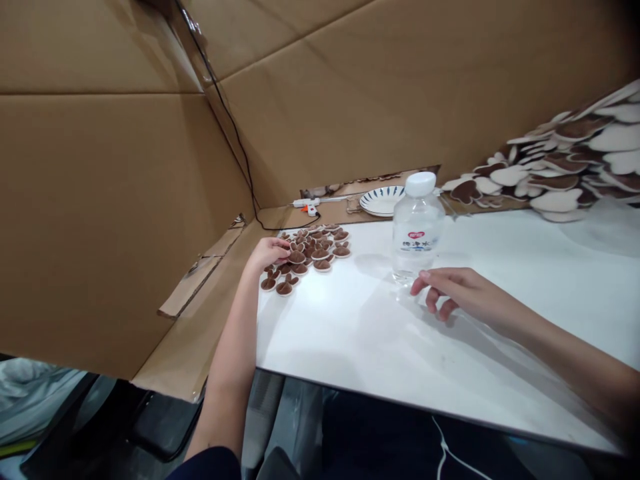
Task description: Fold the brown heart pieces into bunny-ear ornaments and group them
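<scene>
At the table's left end my left hand (270, 253) reaches to a pile of brown bunny-head cutouts (323, 265) with pale edges. Its thumb and fingers are closed on one bunny-head cutout (297, 256) at the pile's near left side. My right hand (453, 288) hovers over the white table beside the base of a clear water bottle (419, 223) with a white cap. Its fingers are loosely bent and apart, and nothing is in them. Whether a fingertip touches the bottle, I cannot tell.
Cardboard walls (350, 113) enclose the white table (350, 333) at the left and back. Behind the bottle lie a striped plate (383, 201) and a white glue gun (311, 210) with a black cord. A large heap of brown and white cutouts (565, 170) rises at the back right.
</scene>
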